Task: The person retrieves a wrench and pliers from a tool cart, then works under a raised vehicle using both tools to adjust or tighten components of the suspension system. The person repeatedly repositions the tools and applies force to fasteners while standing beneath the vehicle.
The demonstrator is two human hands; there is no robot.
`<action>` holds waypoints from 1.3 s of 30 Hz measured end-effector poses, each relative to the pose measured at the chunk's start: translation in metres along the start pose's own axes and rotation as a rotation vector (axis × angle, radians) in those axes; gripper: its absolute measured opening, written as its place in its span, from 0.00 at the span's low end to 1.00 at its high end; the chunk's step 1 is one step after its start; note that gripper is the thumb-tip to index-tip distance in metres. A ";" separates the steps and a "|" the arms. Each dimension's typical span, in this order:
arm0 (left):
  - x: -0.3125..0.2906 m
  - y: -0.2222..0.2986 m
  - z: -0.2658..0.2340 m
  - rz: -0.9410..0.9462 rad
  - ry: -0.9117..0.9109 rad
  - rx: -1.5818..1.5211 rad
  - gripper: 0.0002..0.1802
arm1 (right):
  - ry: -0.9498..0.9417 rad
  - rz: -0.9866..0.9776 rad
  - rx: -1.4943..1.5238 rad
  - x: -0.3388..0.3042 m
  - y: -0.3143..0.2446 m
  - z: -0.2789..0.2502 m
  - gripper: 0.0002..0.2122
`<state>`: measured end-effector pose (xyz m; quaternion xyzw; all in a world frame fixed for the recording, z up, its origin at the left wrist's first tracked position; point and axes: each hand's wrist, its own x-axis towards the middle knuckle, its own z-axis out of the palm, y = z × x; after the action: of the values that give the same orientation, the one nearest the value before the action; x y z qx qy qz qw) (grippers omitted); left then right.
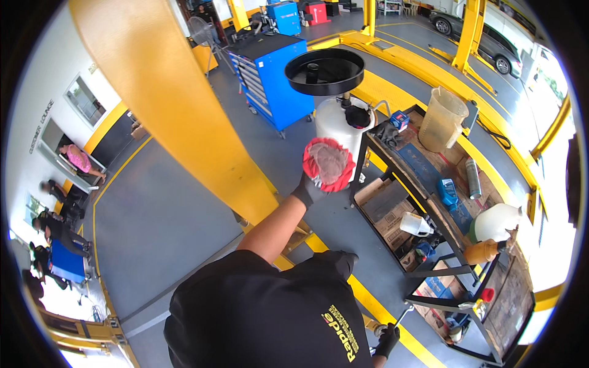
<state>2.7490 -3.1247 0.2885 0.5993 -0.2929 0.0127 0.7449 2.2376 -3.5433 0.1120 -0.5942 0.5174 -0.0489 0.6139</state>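
My left hand, in a dark glove, is stretched out ahead and closed around a bunched red rag with a faded greyish-pink middle. Just beyond the rag stands a white waste-oil drain tank topped by a round black drain pan. Low at my right side, my gloved right hand is closed on a metal wrench that sticks up from it. Beside that hand is a tan and silver cylindrical object, partly hidden by my shirt; whether I hold it too is unclear.
A tool cart on my right carries a cloudy plastic jug, a spray can and blue bottles. A yellow lift post slants past my left. Behind it stands a blue tool cabinet. Several people are at the far left.
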 end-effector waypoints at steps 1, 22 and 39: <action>-0.031 0.010 -0.012 -0.087 -0.044 -0.677 0.28 | -0.073 -0.029 -0.007 0.012 0.006 0.007 0.07; -0.545 0.352 0.004 -0.125 0.680 -0.555 0.28 | -1.709 -0.604 -0.512 -0.463 0.025 0.359 0.12; -1.181 0.701 -0.222 -0.291 1.812 0.196 0.27 | -2.346 -0.838 -1.275 -0.947 0.401 0.554 0.11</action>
<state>1.6048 -2.3356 0.3515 0.4517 0.4828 0.4080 0.6297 1.9632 -2.4119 0.2118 -0.5701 -0.5723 0.5334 0.2510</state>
